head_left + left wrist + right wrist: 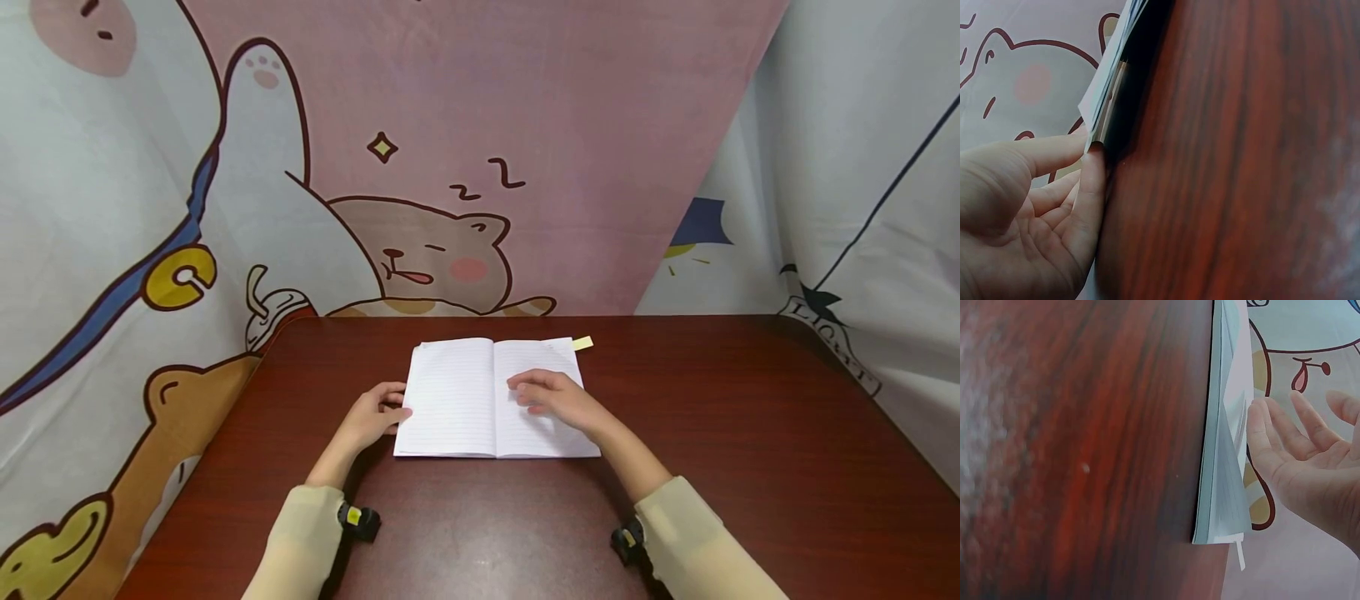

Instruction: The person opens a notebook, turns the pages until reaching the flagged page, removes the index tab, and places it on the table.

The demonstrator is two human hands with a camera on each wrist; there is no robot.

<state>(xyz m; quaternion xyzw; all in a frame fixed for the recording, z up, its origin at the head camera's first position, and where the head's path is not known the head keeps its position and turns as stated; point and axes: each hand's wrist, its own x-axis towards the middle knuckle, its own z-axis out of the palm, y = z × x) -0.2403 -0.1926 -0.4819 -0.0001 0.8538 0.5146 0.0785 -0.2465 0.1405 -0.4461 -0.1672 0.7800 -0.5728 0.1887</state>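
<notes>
An open lined notebook (450, 400) lies on the table, blank on both visible pages. A yellow tab (582, 342) sticks out at its upper right corner. My left hand (371, 417) pinches the left edge; in the left wrist view its thumb (1054, 154) is on the page side and a finger (1092, 172) is against the underside. Over the right page is my right hand (558, 400), its fingers loosely bent and holding nothing. In the right wrist view several pages (1235, 475) lift at a slant near that hand's fingertips.
The dark red-brown table (720, 417) spreads around the notebook. Behind it hangs a pink and white cloth (600, 150) with cartoon animals, and more white cloth (885, 208) borders the right side. Each wrist carries a small black camera (360, 522).
</notes>
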